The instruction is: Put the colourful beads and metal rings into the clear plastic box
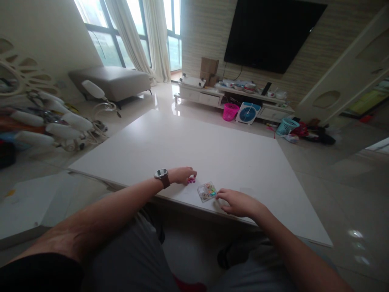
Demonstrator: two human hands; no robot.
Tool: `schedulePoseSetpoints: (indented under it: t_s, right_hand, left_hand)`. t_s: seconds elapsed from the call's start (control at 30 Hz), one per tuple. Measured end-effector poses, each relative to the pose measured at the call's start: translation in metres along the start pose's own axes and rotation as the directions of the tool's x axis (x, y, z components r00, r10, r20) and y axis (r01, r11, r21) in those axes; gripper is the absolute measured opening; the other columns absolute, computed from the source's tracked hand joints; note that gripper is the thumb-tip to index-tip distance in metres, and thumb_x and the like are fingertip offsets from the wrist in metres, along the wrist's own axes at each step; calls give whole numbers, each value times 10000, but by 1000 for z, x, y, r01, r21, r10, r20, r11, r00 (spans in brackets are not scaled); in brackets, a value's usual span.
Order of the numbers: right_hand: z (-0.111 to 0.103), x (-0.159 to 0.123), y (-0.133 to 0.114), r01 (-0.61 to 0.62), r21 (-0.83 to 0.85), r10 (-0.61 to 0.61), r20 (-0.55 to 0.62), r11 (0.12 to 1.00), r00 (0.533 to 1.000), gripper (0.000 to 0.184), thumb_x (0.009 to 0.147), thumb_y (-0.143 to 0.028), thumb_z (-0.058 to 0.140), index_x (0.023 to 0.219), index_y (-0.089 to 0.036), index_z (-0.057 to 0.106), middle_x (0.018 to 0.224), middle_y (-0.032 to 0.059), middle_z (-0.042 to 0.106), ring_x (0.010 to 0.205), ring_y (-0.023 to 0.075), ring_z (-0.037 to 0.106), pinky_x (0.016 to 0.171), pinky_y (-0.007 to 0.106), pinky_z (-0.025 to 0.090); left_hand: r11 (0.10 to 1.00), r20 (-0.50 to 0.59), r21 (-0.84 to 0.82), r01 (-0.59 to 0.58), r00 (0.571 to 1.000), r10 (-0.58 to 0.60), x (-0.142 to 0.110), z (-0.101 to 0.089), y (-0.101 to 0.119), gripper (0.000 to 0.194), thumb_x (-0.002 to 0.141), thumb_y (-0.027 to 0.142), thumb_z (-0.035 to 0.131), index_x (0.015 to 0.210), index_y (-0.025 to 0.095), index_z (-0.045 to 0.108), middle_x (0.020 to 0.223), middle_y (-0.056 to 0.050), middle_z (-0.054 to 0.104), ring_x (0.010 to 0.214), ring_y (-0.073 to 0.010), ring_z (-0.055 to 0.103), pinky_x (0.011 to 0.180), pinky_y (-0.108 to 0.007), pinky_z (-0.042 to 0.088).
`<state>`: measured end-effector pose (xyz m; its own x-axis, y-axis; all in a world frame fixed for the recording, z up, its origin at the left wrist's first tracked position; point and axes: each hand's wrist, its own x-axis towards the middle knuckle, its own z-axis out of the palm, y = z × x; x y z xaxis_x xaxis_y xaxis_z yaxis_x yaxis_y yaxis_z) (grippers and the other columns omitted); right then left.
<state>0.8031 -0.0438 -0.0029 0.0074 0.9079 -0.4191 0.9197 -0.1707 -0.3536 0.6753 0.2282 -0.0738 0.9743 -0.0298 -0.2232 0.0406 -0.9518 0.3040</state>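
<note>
The left hand (pixel 182 175) reaches over the near part of the white bench (pixel 237 150), fingers curled downward above a small cluster of pink pieces (pixel 191 180); the fingertips are at the pieces, but I cannot tell whether they pinch one or only touch; a watch (pixel 161 174) with a round face and brown strap sits on that wrist; just right of the cluster, apart from it, a clear box (pixel 206 191) lies flat near the bench's front edge, turned a little askew; it is divided into compartments, with pale ring-like bits in the near left part and shiny, many-coloured bits toward the right, too small to make out singly; the right hand (pixel 235 201) is at the box's right side, loosely open, thumb apart from the bent fingers; its fingertips are at the box's edge, though whether they press on it I cannot tell; beyond the bench, a pink basket (pixel 230 111) stands beside a blue and white fan (pixel 247 112) on the floor, in front of a low cabinet, with a teal basket (pixel 287 125) farther right; a dark TV (pixel 273 34) hangs on the wall above; at the left, a grey ottoman (pixel 112 81) stands near the curtains (pixel 129 34).
</note>
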Motion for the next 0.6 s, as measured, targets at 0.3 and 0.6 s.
schedulePoseSetpoints:
  t_s: [0.3,0.6]
  right_hand:
    - [5,-2,3,6,1,-6,15,1000,1000,394,844,-207,561,1227,-184,652,1333,132,607,1170,278,613,974,351,464]
    - [8,0,5,12,9,-12,-6,1000,1000,386,838,-215,573,1217,-195,646,1314,126,607,1099,274,639,921,352,483]
  left_hand:
    - [997,-14,71,-30,999,31,0,-2,16,121,841,132,590,906,200,666,925,-48,653,783,-162,615,669,-254,432]
    - [994,-31,101,-28,999,32,4,-6,24,131,834,109,573,846,193,673,905,-60,651,768,-167,608,688,-273,452]
